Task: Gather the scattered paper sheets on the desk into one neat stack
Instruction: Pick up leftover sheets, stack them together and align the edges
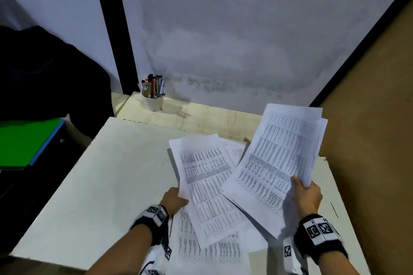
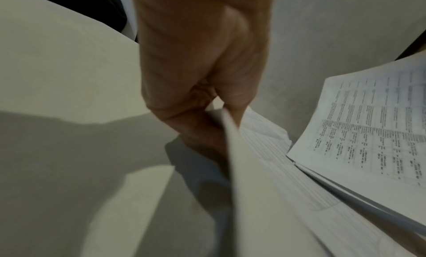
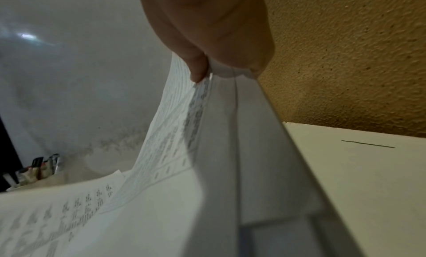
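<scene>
Roughly halfway: the right hand [image 1: 306, 195] grips a raised bundle [image 1: 279, 158]; the left hand [image 1: 173, 200] pinches a sheet [image 1: 207, 185] over loose sheets [image 1: 210, 250] lying on the desk [image 1: 100, 174], unstacked.

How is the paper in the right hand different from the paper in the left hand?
The right hand holds several sheets fanned and raised; the left hand pinches one sheet lying low over the desk. The right bundle overlaps the left sheet. Both carry printed tables.
</scene>
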Available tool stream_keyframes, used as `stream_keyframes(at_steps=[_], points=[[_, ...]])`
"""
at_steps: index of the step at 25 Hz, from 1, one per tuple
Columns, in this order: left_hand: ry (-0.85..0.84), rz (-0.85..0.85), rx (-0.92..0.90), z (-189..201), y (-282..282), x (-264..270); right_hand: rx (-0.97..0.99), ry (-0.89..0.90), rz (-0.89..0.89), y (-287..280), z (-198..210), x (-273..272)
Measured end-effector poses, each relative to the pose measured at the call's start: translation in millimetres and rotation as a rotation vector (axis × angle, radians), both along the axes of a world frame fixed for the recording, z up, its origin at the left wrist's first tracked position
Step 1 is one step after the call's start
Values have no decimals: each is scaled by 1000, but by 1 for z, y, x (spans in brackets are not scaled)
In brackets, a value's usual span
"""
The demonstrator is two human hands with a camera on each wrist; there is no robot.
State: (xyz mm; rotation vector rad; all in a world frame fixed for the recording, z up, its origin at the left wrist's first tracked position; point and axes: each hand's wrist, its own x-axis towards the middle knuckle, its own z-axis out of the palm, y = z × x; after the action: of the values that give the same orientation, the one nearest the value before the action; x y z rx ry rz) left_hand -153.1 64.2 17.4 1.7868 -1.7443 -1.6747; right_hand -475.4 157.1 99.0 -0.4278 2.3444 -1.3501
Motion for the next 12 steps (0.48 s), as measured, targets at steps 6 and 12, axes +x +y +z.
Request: stream_keyframes(at_steps=[6,12], points=[[48,164,-251,13,-29,61,13,0,-52,12,10,-23],[316,425,-321,62,-40,92,-47,-83,-19,12,11,-25]])
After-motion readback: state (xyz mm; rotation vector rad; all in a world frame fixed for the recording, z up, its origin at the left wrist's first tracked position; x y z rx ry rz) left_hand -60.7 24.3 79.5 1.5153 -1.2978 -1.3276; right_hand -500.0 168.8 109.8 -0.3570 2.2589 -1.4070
